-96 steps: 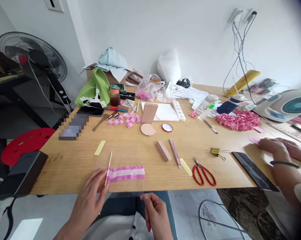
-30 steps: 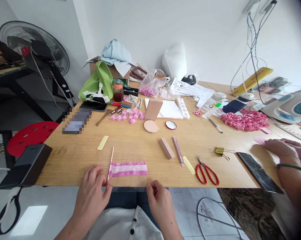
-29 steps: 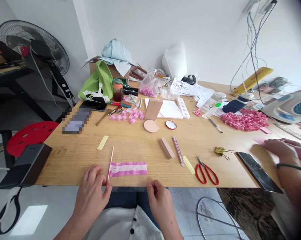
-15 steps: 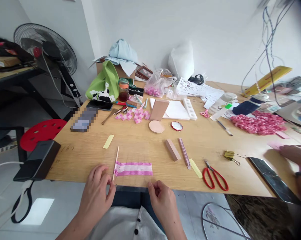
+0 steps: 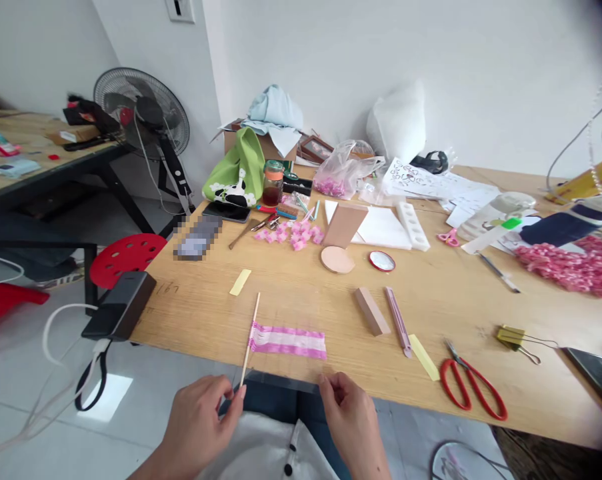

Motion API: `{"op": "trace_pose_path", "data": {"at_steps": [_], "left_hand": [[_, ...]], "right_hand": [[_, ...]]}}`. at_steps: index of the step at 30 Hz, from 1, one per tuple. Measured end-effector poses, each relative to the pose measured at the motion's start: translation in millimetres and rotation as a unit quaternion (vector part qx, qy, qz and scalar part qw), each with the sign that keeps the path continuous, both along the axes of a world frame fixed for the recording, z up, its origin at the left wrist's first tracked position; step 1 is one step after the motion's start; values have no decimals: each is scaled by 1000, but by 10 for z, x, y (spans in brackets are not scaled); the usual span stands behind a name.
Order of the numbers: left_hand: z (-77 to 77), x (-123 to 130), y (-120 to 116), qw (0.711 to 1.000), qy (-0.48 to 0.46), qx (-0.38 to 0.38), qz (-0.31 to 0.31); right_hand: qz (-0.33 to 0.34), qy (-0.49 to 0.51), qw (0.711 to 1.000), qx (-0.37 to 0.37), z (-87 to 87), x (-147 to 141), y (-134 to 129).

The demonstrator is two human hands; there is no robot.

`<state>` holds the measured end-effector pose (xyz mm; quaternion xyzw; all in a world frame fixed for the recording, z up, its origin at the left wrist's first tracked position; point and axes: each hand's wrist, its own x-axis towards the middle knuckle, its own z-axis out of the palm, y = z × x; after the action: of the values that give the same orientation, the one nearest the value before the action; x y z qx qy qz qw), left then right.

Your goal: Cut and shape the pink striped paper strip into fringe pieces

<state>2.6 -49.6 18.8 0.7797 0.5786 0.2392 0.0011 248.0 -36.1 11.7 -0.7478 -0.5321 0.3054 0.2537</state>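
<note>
A pink-and-white striped ribbon strip [image 5: 293, 342] lies flat near the table's front edge. Its left end meets a thin wooden stick [image 5: 251, 340], which slants toward me and juts past the edge. My left hand [image 5: 203, 417] is closed, thumb and forefinger at the stick's lower end. My right hand [image 5: 349, 413] is closed in a pinch at the table edge, below the ribbon's right end. A faint clear sheet [image 5: 285, 307] appears under and around the ribbon; its near corner meets my right fingertips, though its outline is hard to make out.
Right of the ribbon lie a pinkish block [image 5: 372, 311], a pink utility knife [image 5: 398, 321], a yellow paper strip [image 5: 424, 358] and red-handled scissors [image 5: 471, 383]. Farther back are a round disc [image 5: 337, 259], pink pieces [image 5: 295, 233] and a jar [image 5: 273, 185]. A power strip [image 5: 121, 307] hangs at left.
The view has swung left, so the table sits farther right. My left hand has drawn back toward me, baring more of the stick's lower end. The co-worker's hand at right is out of view.
</note>
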Motion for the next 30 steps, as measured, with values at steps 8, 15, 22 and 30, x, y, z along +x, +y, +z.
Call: {"op": "trace_pose_path", "data": {"at_steps": [8,15,22,30], "left_hand": [[-6,68,-18,998,13,-59,21],[-20,68,-1,999,12,-47,3],[-27,83,-9,999,18,-38,-2],[-54,94,-5,999,7,-32,-11]], "right_hand": [[-8,10,1000,17,22,-10,8],[-17,20,999,26,-2,-13,10],[-28,28,999,11,8,-12,-8],[-35,37,999,16,5,-14,-30]]}}
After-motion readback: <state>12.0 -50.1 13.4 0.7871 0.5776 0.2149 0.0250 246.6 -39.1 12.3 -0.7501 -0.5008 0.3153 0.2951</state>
